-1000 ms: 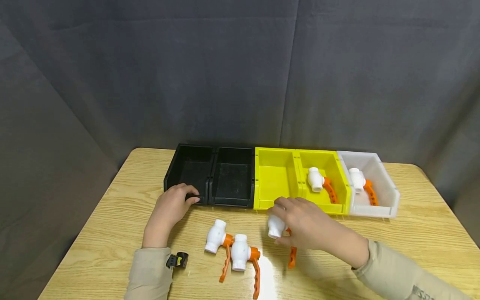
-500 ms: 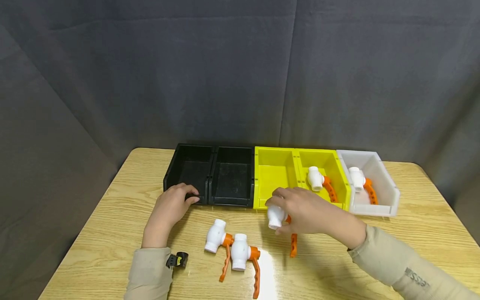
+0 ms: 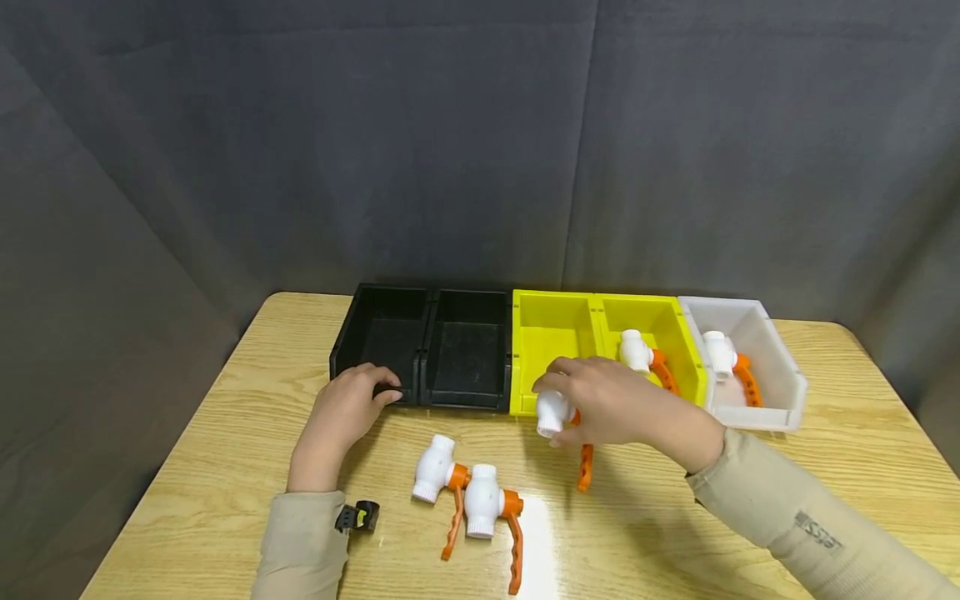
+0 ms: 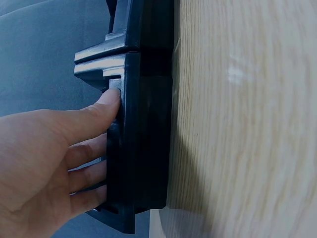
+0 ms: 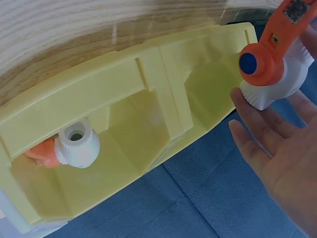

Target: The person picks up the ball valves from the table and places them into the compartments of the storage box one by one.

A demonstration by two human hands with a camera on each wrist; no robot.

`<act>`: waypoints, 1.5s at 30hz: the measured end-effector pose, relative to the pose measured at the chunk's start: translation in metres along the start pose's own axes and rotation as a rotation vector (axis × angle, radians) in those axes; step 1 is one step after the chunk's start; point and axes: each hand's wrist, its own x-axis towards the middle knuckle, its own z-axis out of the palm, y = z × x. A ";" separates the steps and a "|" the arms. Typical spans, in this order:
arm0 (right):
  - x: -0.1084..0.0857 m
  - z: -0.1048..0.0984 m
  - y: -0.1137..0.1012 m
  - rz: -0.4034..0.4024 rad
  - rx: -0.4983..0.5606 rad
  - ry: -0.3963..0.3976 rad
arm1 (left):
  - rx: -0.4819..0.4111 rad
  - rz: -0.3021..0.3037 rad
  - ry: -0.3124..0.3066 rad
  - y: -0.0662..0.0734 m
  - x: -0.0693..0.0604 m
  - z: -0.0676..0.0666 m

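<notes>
My right hand [image 3: 611, 403] holds a white ball valve [image 3: 552, 414] with an orange lever, raised near the front of the left yellow bin [image 3: 551, 350]. In the right wrist view, the valve's orange lever [image 5: 277, 37] points upward and fingers are around its white body. My left hand [image 3: 347, 418] grips the front rim of the leftmost black bin [image 4: 130, 148], its thumb on the rim and its other fingers behind the wall. Two more ball valves lie side by side on the table: a left valve [image 3: 434, 469] and a right valve [image 3: 482, 502].
A second black bin [image 3: 468, 342] adjoins the first. One ball valve [image 3: 636, 352] lies in the right yellow bin [image 3: 690, 350], another [image 3: 720, 356] in the translucent white bin [image 3: 783, 367]. A black strap piece [image 3: 358, 517] shows beside the left sleeve. Grey cloth hangs behind.
My right hand has lifted the ball valve from near the table, moving it away from me toward the left yellow bin. My left hand stays at the black bin's rim.
</notes>
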 end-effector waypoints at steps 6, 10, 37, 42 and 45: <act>0.008 -0.003 0.003 0.017 -0.005 -0.002 | -0.001 -0.012 0.001 0.000 0.000 0.000; 0.012 -0.006 0.008 0.049 0.008 -0.015 | -0.002 -0.013 0.001 0.000 0.000 0.000; 0.040 -0.015 0.047 0.211 0.042 -0.088 | 0.000 -0.011 0.001 0.001 0.001 0.001; 0.045 -0.013 0.053 0.236 0.032 -0.098 | -0.001 -0.008 0.004 0.001 0.002 0.001; 0.048 -0.012 0.056 0.252 0.034 -0.105 | -0.001 -0.011 0.004 0.001 0.002 0.001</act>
